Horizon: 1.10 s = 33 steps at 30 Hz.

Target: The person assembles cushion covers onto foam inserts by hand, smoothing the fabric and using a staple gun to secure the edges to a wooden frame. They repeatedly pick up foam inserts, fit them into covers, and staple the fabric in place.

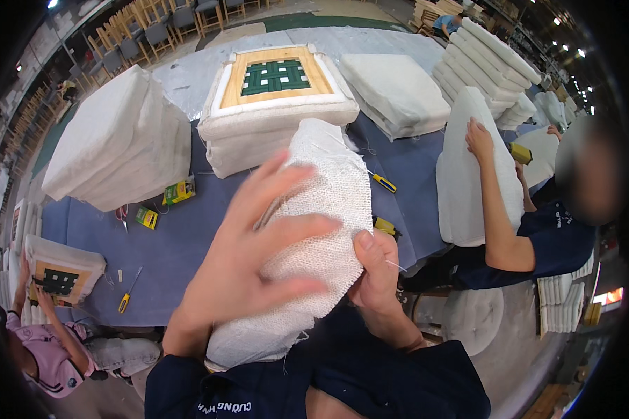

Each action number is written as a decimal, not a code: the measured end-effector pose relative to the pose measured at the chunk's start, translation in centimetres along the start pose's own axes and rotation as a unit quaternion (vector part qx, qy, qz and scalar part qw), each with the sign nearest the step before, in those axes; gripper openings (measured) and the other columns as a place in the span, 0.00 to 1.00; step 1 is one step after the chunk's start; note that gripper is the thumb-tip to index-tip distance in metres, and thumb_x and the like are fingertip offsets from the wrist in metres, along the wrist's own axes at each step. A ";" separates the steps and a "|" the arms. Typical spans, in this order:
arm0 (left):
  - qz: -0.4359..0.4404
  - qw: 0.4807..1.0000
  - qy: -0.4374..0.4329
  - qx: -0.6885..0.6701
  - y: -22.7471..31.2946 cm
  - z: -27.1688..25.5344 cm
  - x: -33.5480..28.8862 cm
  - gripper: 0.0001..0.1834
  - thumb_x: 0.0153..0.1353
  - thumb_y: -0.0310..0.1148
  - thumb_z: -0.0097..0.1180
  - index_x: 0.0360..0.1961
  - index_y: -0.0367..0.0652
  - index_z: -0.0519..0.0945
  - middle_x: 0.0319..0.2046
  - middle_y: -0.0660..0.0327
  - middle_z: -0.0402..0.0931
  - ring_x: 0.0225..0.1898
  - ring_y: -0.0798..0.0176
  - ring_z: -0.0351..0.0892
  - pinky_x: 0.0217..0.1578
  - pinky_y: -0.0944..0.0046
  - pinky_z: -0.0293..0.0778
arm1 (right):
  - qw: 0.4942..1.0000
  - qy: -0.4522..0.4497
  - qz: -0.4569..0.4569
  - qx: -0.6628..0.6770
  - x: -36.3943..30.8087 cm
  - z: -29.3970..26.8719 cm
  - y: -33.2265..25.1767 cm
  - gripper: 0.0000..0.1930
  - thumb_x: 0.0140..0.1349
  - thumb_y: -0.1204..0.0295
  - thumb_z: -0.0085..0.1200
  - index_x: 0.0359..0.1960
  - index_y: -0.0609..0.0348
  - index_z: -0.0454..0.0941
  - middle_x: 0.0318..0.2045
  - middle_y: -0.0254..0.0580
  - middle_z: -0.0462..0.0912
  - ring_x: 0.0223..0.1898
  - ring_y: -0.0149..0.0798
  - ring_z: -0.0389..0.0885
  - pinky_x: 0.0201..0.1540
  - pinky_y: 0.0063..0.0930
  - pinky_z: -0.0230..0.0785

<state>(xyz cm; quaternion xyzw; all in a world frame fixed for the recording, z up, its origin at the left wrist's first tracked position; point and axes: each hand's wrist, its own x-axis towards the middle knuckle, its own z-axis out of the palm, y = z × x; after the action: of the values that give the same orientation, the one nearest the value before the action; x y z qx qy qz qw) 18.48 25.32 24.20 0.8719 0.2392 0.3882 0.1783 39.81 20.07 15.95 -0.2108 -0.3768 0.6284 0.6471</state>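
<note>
A seat cushion [332, 185] covered in coarse off-white woven fabric stands tilted in front of my chest, its lower end near my lap. My right hand [379, 272] grips its right edge, thumb on the fabric; a thin loose thread sticks out beside the thumb. Over the left part of the cushion, my left hand [248, 255] is spread with fingers apart, blurred by motion; whether it touches the fabric I cannot tell. Frayed threads hang along the lower edge. Beyond the cushion lies a yellow-handled screwdriver [384, 183] on the blue-covered table [189, 258].
Stacked white cushions [112, 143] stand at left; another stack carries a wooden seat frame with green webbing [276, 75]. Red-handled scissors [122, 218], yellow-green packets [179, 192] and a screwdriver [127, 293] lie nearby. Co-workers handle cushions at right [479, 174] and lower left [70, 262].
</note>
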 end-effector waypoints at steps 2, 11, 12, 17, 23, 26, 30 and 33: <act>-0.078 0.996 0.014 0.052 2.5 0.5 -1.0 0.53 0.45 0.48 0.87 0.71 0.41 0.75 0.74 0.46 0.71 0.77 0.29 0.65 0.74 0.37 0.65 | 1.000 0.013 0.005 -0.004 0.1 -0.1 0.1 0.19 0.82 0.65 0.54 0.58 0.73 0.84 0.50 0.42 0.87 0.52 0.30 0.82 0.55 0.27 0.72; -0.124 0.985 -0.101 0.064 -1.4 -5.6 -1.8 0.77 0.34 0.51 0.92 0.83 0.41 0.56 0.74 0.43 0.71 0.74 0.36 0.72 0.72 0.47 0.70 | 0.973 -0.014 -0.112 -0.200 1.3 2.4 2.8 0.18 0.79 0.67 0.57 0.32 0.70 0.83 0.29 0.39 0.84 0.30 0.27 0.78 0.34 0.27 0.66; -0.125 0.985 -0.108 0.050 -1.7 -6.5 -2.3 0.78 0.35 0.50 0.92 0.83 0.40 0.55 0.74 0.43 0.72 0.74 0.36 0.72 0.72 0.47 0.70 | 0.965 -0.035 -0.136 -0.220 1.8 3.4 2.5 0.18 0.78 0.70 0.58 0.28 0.70 0.82 0.25 0.38 0.82 0.27 0.27 0.75 0.31 0.28 0.64; -0.202 0.979 -0.028 -0.017 1.6 -7.7 -5.4 0.60 0.57 0.59 0.79 0.79 0.32 0.65 0.72 0.43 0.74 0.75 0.43 0.71 0.74 0.50 0.64 | 0.947 -0.121 -0.114 -0.276 1.3 5.6 2.5 0.14 0.73 0.70 0.62 0.30 0.67 0.83 0.29 0.39 0.85 0.32 0.30 0.79 0.38 0.29 0.64; -0.162 0.972 -0.084 -0.151 -0.6 -10.1 -7.5 0.38 0.77 0.54 0.59 0.73 0.32 0.75 0.74 0.41 0.69 0.75 0.40 0.67 0.74 0.45 0.60 | 0.944 -0.191 -0.109 -0.245 0.9 7.4 3.0 0.12 0.69 0.73 0.65 0.48 0.69 0.91 0.45 0.52 0.93 0.52 0.52 0.91 0.64 0.41 0.76; -0.120 0.968 -0.101 -0.198 -1.6 -10.0 -7.0 0.37 0.75 0.57 0.60 0.71 0.36 0.79 0.75 0.40 0.69 0.77 0.38 0.63 0.74 0.44 0.59 | 0.951 -0.220 -0.022 -0.217 0.9 6.2 2.4 0.11 0.68 0.72 0.65 0.44 0.69 0.91 0.47 0.53 0.92 0.53 0.49 0.90 0.63 0.40 0.75; -0.019 0.993 -0.058 -0.098 -3.2 -8.2 -4.4 0.29 0.73 0.55 0.62 0.61 0.40 0.85 0.71 0.41 0.73 0.77 0.36 0.62 0.75 0.42 0.59 | 0.982 -0.143 -0.100 -0.075 1.4 3.3 5.7 0.25 0.67 0.65 0.69 0.57 0.71 0.76 0.49 0.56 0.86 0.52 0.43 0.85 0.59 0.37 0.74; -0.011 0.996 0.008 -0.085 -4.0 -6.1 -2.7 0.20 0.74 0.48 0.63 0.52 0.42 0.88 0.66 0.45 0.78 0.76 0.37 0.66 0.75 0.41 0.59 | 0.969 -0.082 -0.226 -0.060 2.8 4.4 5.7 0.51 0.63 0.54 0.76 0.73 0.71 0.54 0.49 0.55 0.82 0.50 0.39 0.81 0.54 0.37 0.73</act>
<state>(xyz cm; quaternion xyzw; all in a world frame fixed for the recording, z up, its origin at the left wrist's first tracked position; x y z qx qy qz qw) 11.13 27.83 24.46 0.8476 0.2160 0.4125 0.2544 32.61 22.64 15.08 -0.1067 -0.5038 0.4574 0.7250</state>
